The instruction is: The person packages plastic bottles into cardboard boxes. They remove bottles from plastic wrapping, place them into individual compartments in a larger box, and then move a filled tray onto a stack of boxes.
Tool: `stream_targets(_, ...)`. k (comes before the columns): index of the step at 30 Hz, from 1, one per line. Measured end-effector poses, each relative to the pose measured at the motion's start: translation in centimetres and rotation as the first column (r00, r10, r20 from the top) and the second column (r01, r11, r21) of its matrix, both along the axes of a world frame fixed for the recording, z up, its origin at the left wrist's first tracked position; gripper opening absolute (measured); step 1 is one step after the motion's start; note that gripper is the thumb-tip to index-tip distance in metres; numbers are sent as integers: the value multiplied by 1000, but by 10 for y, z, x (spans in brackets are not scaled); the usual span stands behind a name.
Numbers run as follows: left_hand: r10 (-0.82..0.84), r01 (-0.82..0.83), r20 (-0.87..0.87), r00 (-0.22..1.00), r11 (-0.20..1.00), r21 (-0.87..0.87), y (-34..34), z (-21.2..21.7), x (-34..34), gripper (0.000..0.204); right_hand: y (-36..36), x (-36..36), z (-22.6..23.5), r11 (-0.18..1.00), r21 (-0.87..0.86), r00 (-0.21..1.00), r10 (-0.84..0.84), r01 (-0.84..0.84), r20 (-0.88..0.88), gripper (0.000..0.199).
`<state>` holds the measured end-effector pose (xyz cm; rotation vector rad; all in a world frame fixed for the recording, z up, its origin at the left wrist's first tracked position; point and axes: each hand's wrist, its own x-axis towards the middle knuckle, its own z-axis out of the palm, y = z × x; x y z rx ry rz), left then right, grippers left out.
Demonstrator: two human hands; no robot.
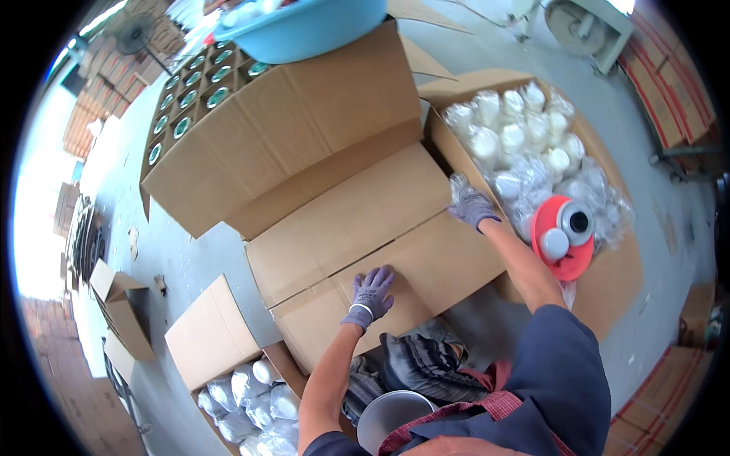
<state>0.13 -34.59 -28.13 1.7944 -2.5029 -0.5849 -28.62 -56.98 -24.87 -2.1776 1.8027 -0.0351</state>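
Note:
A large cardboard box (411,235) lies in front of me with its two top flaps folded down and a thin seam between them. My left hand (372,295), in a grey-purple glove, rests on the near flap with its fingers spread. My right hand (473,209), gloved alike, is at the box's right end, closed around a small clear plastic-wrapped piece (458,185). What is inside the wrap is too small to tell. Just beyond that hand stands an open carton (446,140) full of white plastic-wrapped containers (513,137).
A red dish (566,267) with round metal and white pieces sits on the right carton. Behind, a blue tub (304,38) stands by a divided carton of cans (182,125). Another open carton (281,357) of wrapped pieces is at lower left, beside a grey bucket (391,418).

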Motion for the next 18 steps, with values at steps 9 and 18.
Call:
stream_targets(9, 49, -70, -220, 974, 993, -90, 50, -11, 39, 54, -74, 109, 279, 984, -149, 272, 117, 102, 955, 82)
stream_targets(18, 112, -125, -130, 985, 987, -98, 72, -31, 20, 77, -195, 139, 377, 852, 447, 32, -457, -274, 889, 62)
